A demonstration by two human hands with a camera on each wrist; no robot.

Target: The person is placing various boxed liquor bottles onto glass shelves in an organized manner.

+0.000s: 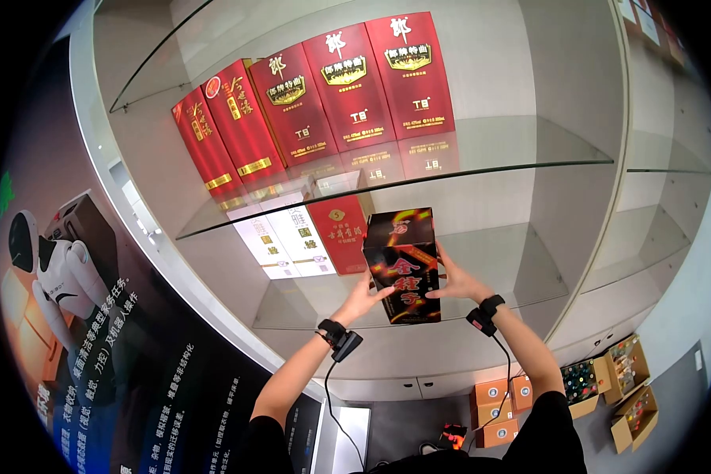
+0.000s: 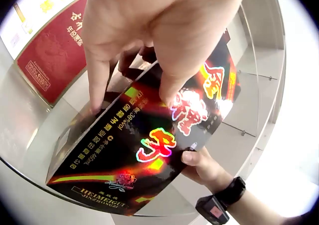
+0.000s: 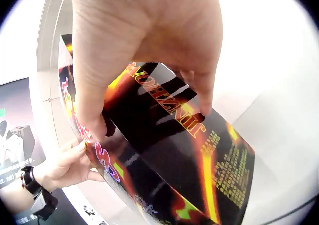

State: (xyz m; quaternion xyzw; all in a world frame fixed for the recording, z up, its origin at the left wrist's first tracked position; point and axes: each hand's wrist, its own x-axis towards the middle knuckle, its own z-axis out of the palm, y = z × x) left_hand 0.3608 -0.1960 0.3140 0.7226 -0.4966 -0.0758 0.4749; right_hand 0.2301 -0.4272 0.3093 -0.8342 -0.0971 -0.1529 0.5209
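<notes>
A black box with flame patterns and bright lettering stands upright at the front of the lower glass shelf, held from both sides. My left hand grips its left edge, thumb on the lettered front and fingers along the side. On the opposite side, my right hand grips it, with the thumb on the front and the fingers spread over the side panel. Just left of the black box stands a red box, and white boxes are beside that.
Several red boxes line the upper glass shelf, whose front edge runs above my hands. The cabinet's side wall rises at right. Orange cartons and open cardboard boxes sit on the floor. A printed banner stands at left.
</notes>
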